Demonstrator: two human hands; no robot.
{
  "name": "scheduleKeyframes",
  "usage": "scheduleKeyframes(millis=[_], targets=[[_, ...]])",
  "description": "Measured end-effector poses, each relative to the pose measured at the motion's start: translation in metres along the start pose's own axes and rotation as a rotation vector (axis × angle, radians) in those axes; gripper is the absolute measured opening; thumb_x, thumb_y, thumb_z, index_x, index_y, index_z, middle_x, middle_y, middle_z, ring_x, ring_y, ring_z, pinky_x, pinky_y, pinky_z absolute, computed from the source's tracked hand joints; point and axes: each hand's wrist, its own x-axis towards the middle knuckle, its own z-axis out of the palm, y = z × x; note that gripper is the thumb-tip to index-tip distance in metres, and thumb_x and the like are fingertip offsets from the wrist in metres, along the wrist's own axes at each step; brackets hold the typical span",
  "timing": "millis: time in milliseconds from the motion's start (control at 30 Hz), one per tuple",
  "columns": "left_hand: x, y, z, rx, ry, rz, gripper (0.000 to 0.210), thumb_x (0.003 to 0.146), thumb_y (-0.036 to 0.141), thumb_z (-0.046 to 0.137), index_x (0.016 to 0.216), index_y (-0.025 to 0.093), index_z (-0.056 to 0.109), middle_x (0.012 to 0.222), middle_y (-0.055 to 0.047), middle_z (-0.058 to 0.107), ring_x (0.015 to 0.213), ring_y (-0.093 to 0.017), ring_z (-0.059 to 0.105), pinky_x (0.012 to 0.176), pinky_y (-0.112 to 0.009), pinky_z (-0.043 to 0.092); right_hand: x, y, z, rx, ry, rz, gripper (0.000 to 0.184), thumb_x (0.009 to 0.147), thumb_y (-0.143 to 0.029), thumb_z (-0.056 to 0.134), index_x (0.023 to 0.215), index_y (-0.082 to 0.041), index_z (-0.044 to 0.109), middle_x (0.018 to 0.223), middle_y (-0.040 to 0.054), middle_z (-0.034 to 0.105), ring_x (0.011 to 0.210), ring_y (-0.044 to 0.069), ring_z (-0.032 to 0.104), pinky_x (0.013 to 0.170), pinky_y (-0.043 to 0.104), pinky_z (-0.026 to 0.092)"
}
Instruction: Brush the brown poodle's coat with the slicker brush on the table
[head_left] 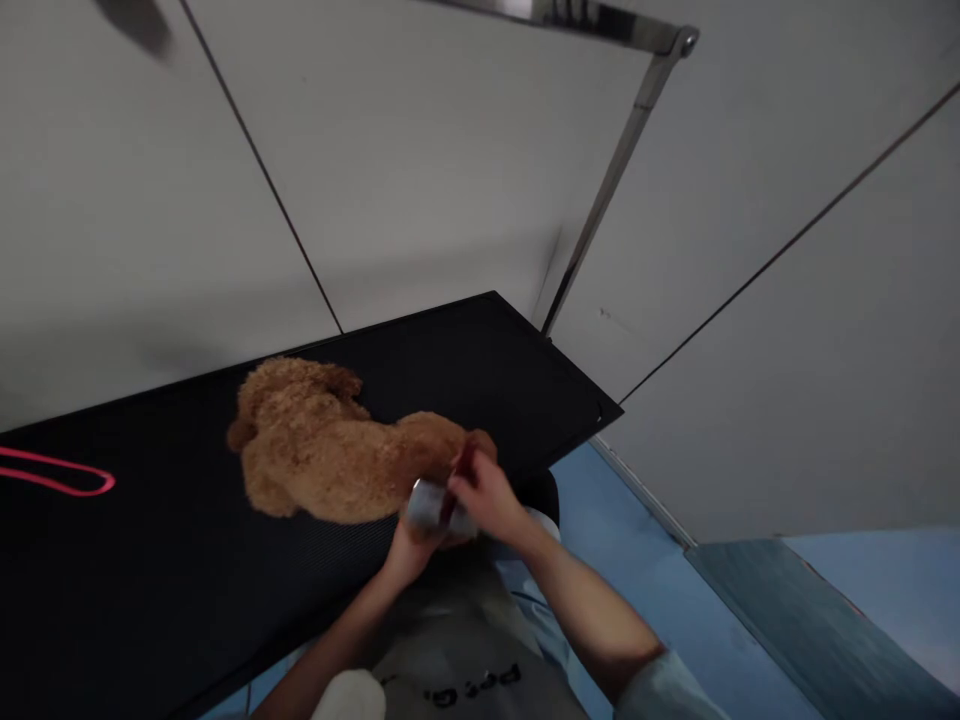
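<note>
A brown curly-haired dog (330, 465) lies on a black table (465, 350), its head to the left and its rear toward me. My right hand (491, 500) is closed around the dark red handle of what looks like a slicker brush (429, 503), with a wide pale grey head, blurred by motion. The brush is at the dog's hind end. My left hand (412, 550) is just below it, closed at the dog's hind leg; its fingers are partly hidden behind the brush head.
A pink-red loop (82, 480) lies on the table at the left. A metal frame (615, 180) rises from the table's far right corner. Pale wall panels (420, 170) stand behind. Blue floor (615, 540) shows at the right. A dark apron (465, 650) covers my front.
</note>
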Motion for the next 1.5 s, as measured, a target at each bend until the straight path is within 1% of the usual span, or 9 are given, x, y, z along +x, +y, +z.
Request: scheduleKeyframes(millis=[167, 333, 467, 567, 800, 967, 1100, 1267, 1500], targets=[[0.000, 0.003, 0.004, 0.001, -0.115, 0.009, 0.044, 0.070, 0.039, 0.068, 0.107, 0.015, 0.060, 0.106, -0.010, 0.070, 0.100, -0.026, 0.066, 0.093, -0.043, 0.051, -0.002, -0.001, 0.012, 0.007, 0.305, 0.062, 0.021, 0.081, -0.028, 0.053, 0.099, -0.018, 0.054, 0.087, 0.0042, 0.063, 0.080, 0.019, 0.062, 0.076, 0.034, 0.050], [-0.001, 0.026, -0.038, 0.413, -0.337, 0.293, 0.037, 0.079, 0.032, 0.061, 0.114, 0.019, 0.060, 0.114, -0.009, 0.067, 0.104, -0.024, 0.064, 0.091, -0.041, 0.052, 0.001, 0.000, 0.018, 0.059, 0.036, 0.038, 0.019, 0.077, -0.027, 0.057, 0.095, -0.019, 0.056, 0.082, 0.0025, 0.064, 0.073, 0.017, 0.062, 0.072, 0.032, 0.051], [0.013, 0.058, -0.100, 0.828, -0.105, 0.642, 0.030, 0.087, 0.029, 0.053, 0.114, 0.020, 0.063, 0.109, -0.011, 0.068, 0.100, -0.023, 0.064, 0.089, -0.039, 0.050, 0.004, -0.007, 0.018, 0.052, 0.465, 0.044, 0.018, 0.079, -0.032, 0.054, 0.091, -0.019, 0.053, 0.082, 0.0037, 0.062, 0.074, 0.018, 0.061, 0.071, 0.034, 0.051], [0.046, 0.082, -0.132, 1.015, -0.032, 0.804, 0.035, 0.087, 0.027, 0.049, 0.119, 0.020, 0.061, 0.115, -0.010, 0.066, 0.116, -0.028, 0.054, 0.104, -0.052, 0.035, -0.003, -0.017, 0.039, 0.098, 0.215, -0.052, 0.014, 0.076, -0.028, 0.059, 0.086, -0.020, 0.056, 0.079, 0.0037, 0.064, 0.072, 0.018, 0.063, 0.068, 0.033, 0.052], [0.111, 0.114, -0.148, 1.110, -0.093, 0.742, 0.038, 0.092, 0.032, 0.037, 0.117, 0.019, 0.063, 0.121, -0.008, 0.065, 0.114, -0.024, 0.056, 0.105, -0.048, 0.034, -0.005, -0.030, 0.057, 0.115, 0.384, -0.095, 0.014, 0.079, -0.028, 0.057, 0.089, -0.019, 0.054, 0.087, 0.0059, 0.064, 0.082, 0.020, 0.063, 0.076, 0.037, 0.053], [0.128, 0.127, -0.152, 1.093, -0.218, 0.685, 0.042, 0.094, 0.037, 0.032, 0.107, 0.019, 0.068, 0.109, -0.007, 0.070, 0.103, -0.023, 0.062, 0.097, -0.042, 0.042, -0.006, -0.032, 0.076, 0.092, -0.058, -0.105, 0.012, 0.074, -0.022, 0.061, 0.085, -0.019, 0.058, 0.078, 0.0031, 0.065, 0.073, 0.018, 0.063, 0.070, 0.031, 0.053], [0.141, 0.135, -0.153, 1.104, -0.273, 0.646, 0.045, 0.095, 0.039, 0.029, 0.099, 0.020, 0.070, 0.104, -0.006, 0.071, 0.099, -0.022, 0.063, 0.093, -0.038, 0.044, 0.000, -0.036, 0.076, 0.104, 0.204, -0.146, 0.013, 0.078, -0.024, 0.056, 0.091, -0.019, 0.057, 0.089, 0.0057, 0.065, 0.082, 0.019, 0.063, 0.075, 0.033, 0.052], [0.154, 0.142, -0.147, 1.189, -0.339, 0.458, 0.049, 0.093, 0.047, 0.029, 0.083, 0.024, 0.071, 0.092, -0.004, 0.073, 0.087, -0.021, 0.066, 0.076, -0.031, 0.046, 0.011, -0.054, 0.078, -0.102, -0.301, -0.224, 0.011, 0.076, -0.020, 0.058, 0.087, -0.020, 0.059, 0.082, 0.0020, 0.065, 0.074, 0.018, 0.063, 0.072, 0.032, 0.050], [0.155, 0.140, -0.145, 1.171, -0.341, 0.415, 0.050, 0.092, 0.050, 0.029, 0.080, 0.025, 0.070, 0.088, -0.004, 0.073, 0.083, -0.021, 0.066, 0.071, -0.029, 0.044, 0.029, -0.081, 0.062, -0.234, -0.058, -0.259, 0.015, 0.079, -0.023, 0.056, 0.094, -0.021, 0.057, 0.089, 0.0046, 0.065, 0.081, 0.020, 0.063, 0.077, 0.034, 0.049]])
